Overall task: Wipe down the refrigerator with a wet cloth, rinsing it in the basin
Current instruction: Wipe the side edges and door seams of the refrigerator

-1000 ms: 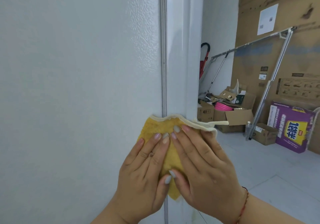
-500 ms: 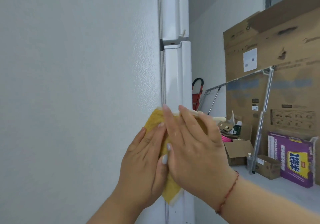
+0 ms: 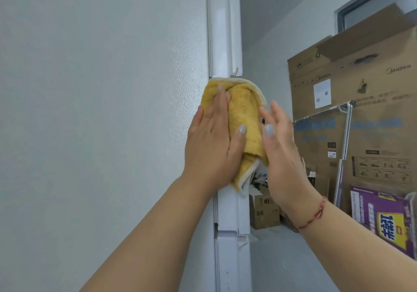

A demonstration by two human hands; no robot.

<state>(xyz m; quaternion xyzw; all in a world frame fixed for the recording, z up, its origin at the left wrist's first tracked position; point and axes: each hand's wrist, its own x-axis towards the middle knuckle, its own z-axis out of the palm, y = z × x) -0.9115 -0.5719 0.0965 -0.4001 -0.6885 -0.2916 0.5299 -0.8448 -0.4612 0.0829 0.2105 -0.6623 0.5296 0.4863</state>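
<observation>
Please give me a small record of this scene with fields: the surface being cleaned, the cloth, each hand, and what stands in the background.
surface: white textured refrigerator side panel, with its white door edge to the right
cloth: yellow terry cloth with cream border, bunched over the door edge
left hand: left hand presses flat on the cloth, fingers straight
right hand: right hand open beside the cloth, touching its right side
wrist: red string bracelet on the right wrist
background: large brown cardboard box; purple printed box
basin: not in view
</observation>
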